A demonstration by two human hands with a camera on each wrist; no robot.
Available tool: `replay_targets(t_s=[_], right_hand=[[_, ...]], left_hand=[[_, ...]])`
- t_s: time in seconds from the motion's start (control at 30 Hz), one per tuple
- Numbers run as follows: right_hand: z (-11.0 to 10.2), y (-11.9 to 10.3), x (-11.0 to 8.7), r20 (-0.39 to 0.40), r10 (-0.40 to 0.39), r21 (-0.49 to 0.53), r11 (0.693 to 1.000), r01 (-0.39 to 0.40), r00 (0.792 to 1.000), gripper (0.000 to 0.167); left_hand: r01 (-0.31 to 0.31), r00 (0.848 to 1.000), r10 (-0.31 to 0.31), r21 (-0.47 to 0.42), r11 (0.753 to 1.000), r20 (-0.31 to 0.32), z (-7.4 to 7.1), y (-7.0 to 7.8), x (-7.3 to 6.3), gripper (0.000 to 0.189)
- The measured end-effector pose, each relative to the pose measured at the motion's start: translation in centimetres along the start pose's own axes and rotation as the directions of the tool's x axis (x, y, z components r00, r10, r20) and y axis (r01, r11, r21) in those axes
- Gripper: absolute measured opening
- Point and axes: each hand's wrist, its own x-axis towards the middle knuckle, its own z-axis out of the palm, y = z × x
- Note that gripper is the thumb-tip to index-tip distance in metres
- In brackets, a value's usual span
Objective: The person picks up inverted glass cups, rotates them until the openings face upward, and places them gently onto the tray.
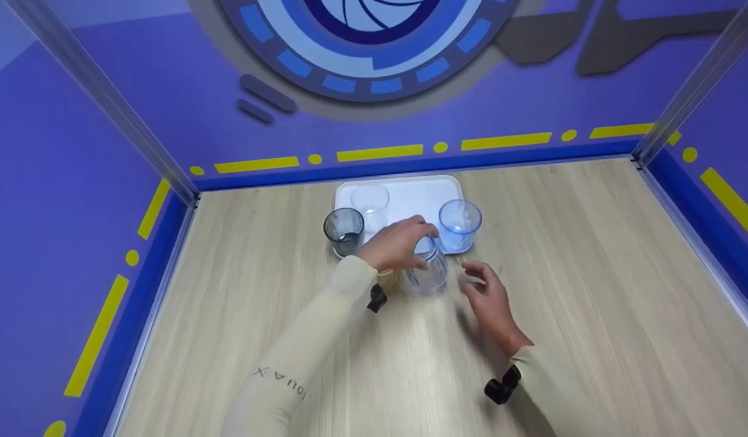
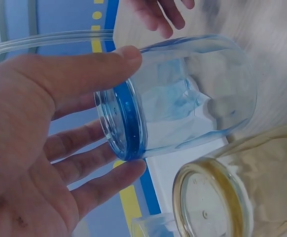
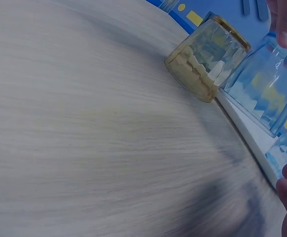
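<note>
My left hand [image 1: 400, 243] grips a clear, faintly blue-tinted glass [image 2: 183, 94] by its thick base, thumb on one side and fingers on the other. The glass is upside down, its mouth toward the table. Right beside it stands an upturned amber glass [image 3: 205, 59], mostly hidden behind my left wrist in the head view. To the right of the held glass, my right hand [image 1: 488, 297] is apart from it, fingers loosely bent and holding nothing.
A white tray [image 1: 416, 189] lies behind the hands, near the back wall. A clear glass [image 1: 370, 200] stands on it. A dark grey glass [image 1: 344, 229] is at its front left, a blue glass [image 1: 460, 221] at its front right. Blue walls enclose the wooden tabletop [image 1: 240, 261].
</note>
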Motion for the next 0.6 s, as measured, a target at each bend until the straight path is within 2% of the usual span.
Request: replay_targets(t_s=[0.23, 0.6], right_hand=[[0.1, 0.1, 0.0, -0.007, -0.014, 0.002, 1.0, 0.014, 1.0, 0.039], [0.2, 0.3, 0.1, -0.013, -0.038, -0.024, 0.999, 0.038, 0.999, 0.038]], left_hand=[[0.013, 1.0, -0.013, -0.037, 0.999, -0.005, -0.3, -0.5, -0.4, 0.056], [-0.026, 1.0, 0.025, -0.054, 0.998, -0.018, -0.6, -1.3, -0.7, 0.058]])
